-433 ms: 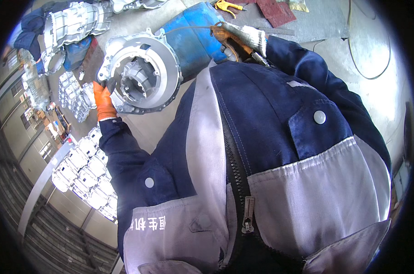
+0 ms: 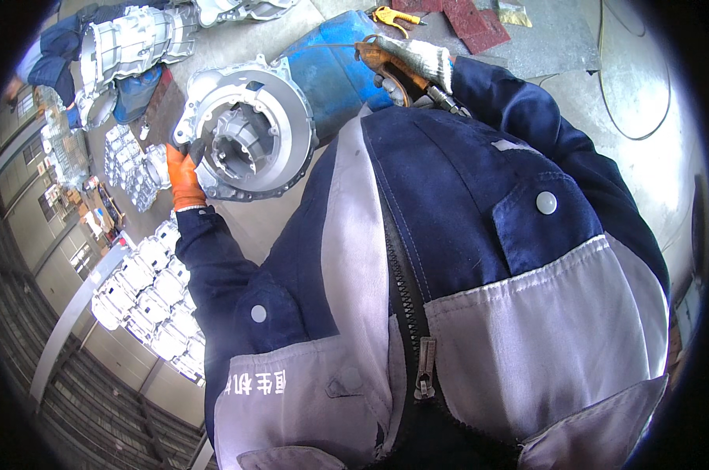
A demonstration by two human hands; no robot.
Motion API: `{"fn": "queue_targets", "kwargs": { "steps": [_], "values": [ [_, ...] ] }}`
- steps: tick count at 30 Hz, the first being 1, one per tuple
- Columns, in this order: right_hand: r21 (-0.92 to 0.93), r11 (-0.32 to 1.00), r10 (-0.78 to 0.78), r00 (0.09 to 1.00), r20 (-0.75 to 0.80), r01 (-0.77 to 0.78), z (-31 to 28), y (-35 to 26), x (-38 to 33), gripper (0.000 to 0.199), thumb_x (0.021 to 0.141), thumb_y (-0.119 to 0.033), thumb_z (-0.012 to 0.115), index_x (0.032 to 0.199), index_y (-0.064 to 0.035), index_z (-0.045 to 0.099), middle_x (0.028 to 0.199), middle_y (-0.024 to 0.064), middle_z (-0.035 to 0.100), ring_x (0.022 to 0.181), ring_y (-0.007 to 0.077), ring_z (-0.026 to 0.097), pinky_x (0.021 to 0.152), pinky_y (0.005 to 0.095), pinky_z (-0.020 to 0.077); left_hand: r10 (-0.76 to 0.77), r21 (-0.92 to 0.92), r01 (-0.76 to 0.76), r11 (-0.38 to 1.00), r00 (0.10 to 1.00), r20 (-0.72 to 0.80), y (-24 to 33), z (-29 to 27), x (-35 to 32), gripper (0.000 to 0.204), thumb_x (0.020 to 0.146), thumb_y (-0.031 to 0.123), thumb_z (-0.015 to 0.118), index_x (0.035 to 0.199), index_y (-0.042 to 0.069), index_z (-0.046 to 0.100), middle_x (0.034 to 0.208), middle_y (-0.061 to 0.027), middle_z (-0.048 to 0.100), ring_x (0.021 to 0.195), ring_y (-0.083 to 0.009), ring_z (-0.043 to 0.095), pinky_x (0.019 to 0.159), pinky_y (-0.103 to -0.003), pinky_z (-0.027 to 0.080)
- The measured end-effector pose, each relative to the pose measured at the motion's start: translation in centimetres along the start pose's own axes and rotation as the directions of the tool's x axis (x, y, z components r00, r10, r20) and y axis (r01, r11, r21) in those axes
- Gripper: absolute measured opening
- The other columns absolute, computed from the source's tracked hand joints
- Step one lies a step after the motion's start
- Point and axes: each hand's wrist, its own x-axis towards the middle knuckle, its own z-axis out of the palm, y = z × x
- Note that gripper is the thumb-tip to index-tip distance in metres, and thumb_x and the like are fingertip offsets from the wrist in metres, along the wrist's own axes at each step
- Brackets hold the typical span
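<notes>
The left hand (image 2: pixel 185 176), its grip closed on the rim of the round aluminium housing (image 2: pixel 248 129), has tilted it slightly; the right hand (image 2: pixel 417 59) stays clamped on an air tool (image 2: pixel 405 84) beside it.

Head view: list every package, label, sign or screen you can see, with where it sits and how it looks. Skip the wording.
Embroidered label: on the grey lower front of the person's own work jacket, lower left of the picture; one short row of dark blue characters on pale grey cloth.
No packages, signs or screens can be made out anywhere else.
</notes>
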Motion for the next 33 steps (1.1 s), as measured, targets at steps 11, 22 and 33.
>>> {"fn": "queue_targets", "kwargs": {
  "steps": [11, 22, 33],
  "values": [
    [0.223, 0.972, -0.022, 0.923, 0.384, -0.069, -2.6, -1.3, -0.1, 0.067, 0.083, -0.039, 0.058, 0.130, -0.0004, 0.030, 0.113, 0.0259, 0.050, 0.085, 0.0288, 0.064, 0.074, 0.0386, 0.0548, -0.112, -0.148, 0.094, 0.985, 0.987, -0.118, -1.2, -0.1, 0.0, 0.044, 0.075, 0.003, 0.063, 0.118, 0.004, 0.051, 0.109, -0.0064, 0.058, 0.098, -0.0184, 0.054, 0.084, -0.030, 0.043],
    [-0.394, 0.906, 0.206, 0.974, 0.098, -0.153, -3.5, -0.8, -10.3, 0.052, 0.089, -0.043, 0.047, 0.122, -0.0035, 0.042, 0.099, 0.0152, 0.059, 0.070, 0.0166, 0.064, 0.068, 0.0290, 0.0557, -0.273, -0.267, 0.212, 0.940, 0.937, -0.216, -3.8, -1.2, 1.0, 0.041, 0.069, 0.006, 0.072, 0.108, 0.004, 0.058, 0.097, -0.0041, 0.062, 0.088, -0.0165, 0.056, 0.078, -0.028, 0.043],
    [-0.202, 0.949, 0.281, 0.941, 0.187, -0.243, 2.3, -1.1, -10.4, 0.054, 0.088, -0.044, 0.048, 0.124, -0.0038, 0.042, 0.102, 0.0131, 0.058, 0.074, 0.0144, 0.063, 0.067, 0.0263, 0.0552, -0.237, -0.215, 0.185, 0.959, 0.938, -0.251, -1.9, 0.3, 0.1, 0.040, 0.071, 0.006, 0.071, 0.109, 0.004, 0.059, 0.099, -0.0037, 0.061, 0.089, -0.0159, 0.055, 0.078, -0.029, 0.043]
  ]
}}
